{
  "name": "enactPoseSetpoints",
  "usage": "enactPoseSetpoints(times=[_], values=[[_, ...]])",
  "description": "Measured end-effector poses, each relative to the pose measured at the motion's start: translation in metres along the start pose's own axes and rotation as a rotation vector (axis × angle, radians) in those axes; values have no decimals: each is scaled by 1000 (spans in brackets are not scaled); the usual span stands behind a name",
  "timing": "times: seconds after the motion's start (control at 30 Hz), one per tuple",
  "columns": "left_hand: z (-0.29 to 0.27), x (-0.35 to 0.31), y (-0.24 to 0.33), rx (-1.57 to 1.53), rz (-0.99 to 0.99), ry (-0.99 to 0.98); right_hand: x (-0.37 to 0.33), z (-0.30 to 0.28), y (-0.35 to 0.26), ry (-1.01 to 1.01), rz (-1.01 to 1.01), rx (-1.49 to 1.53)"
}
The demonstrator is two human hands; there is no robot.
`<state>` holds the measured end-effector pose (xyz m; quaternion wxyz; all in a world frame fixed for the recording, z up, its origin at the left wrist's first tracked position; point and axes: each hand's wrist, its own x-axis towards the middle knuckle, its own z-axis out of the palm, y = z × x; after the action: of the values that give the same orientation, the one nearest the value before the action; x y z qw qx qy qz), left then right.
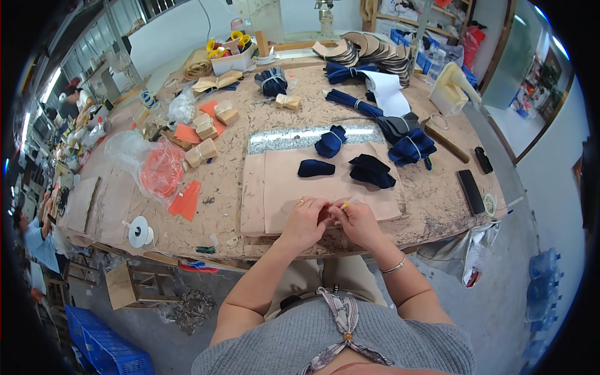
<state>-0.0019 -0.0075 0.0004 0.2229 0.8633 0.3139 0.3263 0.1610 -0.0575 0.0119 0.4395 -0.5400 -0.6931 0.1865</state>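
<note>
My left hand [306, 219] and my right hand [357, 220] meet at the front edge of a pale tan leather sheet [284, 178], fingertips touching. Both are closed. A slim white-and-yellow pen-like tool [348, 203] sticks out of my right hand. Whatever is between my left fingertips is hidden. Just beyond them lie a single dark blue fabric-like piece [316, 168] and a loose stack of dark blue pieces [372, 172]. Behind these is a tied dark blue bundle [330, 142], near a speckled stone slab [265, 144].
More tied dark bundles [411, 147] lie right, by a wooden-handled tool [447, 141] and a black phone [470, 192]. Left are orange pieces in a plastic bag [164, 169], tied tan bundles [201, 152] and a white thread spool [140, 232]. Curved stacked pieces [375, 50] stand at the back.
</note>
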Motion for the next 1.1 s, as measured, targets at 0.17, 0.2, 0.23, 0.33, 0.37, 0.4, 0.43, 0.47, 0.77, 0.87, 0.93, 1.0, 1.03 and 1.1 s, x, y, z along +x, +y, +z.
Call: enactPoseSetpoints(times=[0.17, 0.2, 0.23, 0.33, 0.37, 0.4, 0.43, 0.47, 0.77, 0.87, 0.93, 1.0, 1.03, 1.1], values=[[1, 0, -2, -1, -9, -13, -1, 4, 3, 47, 4, 26], [-2, 1, 0, -45, -51, -35, -4, 3, 4, 41, 24, 62], [-6, 1, 3, -90, -92, -57, -6, 0, 5, 35, 43, 98], [-5, -4, -8, -548, -251, 35, -7, -16, 0, 212, 238, 285], [-4, -6, -15, -755, -308, 91, -5, -20, -1, 215, 181, 225], [-6, -6, -19, -851, -316, 179, -6, -19, 1, 185, 56, 127], [-9, -5, -23, -946, -324, 267, -6, -14, 4, 155, -67, 27], [-11, -5, -26, -1041, -331, 356, -6, -11, 4, 123, -189, -75], [-10, -13, -29, -1110, -293, 379, 1, 6, 6, -61, -257, -97], [-10, -13, -29, -1084, -280, 387, 9, 0, 11, 20, -246, -60], [-8, -14, -30, -1015, -267, 391, 21, -13, 9, 260, -286, -91], [-2, -14, -28, -928, -245, 366, 36, -39, 24, 532, -286, -163], [-1, -15, -27, -784, -188, 336, 37, -56, 18, 529, -218, -382], [-1, -7, -18, -496, -68, 261, 35, -66, 41, 508, -260, -544]])
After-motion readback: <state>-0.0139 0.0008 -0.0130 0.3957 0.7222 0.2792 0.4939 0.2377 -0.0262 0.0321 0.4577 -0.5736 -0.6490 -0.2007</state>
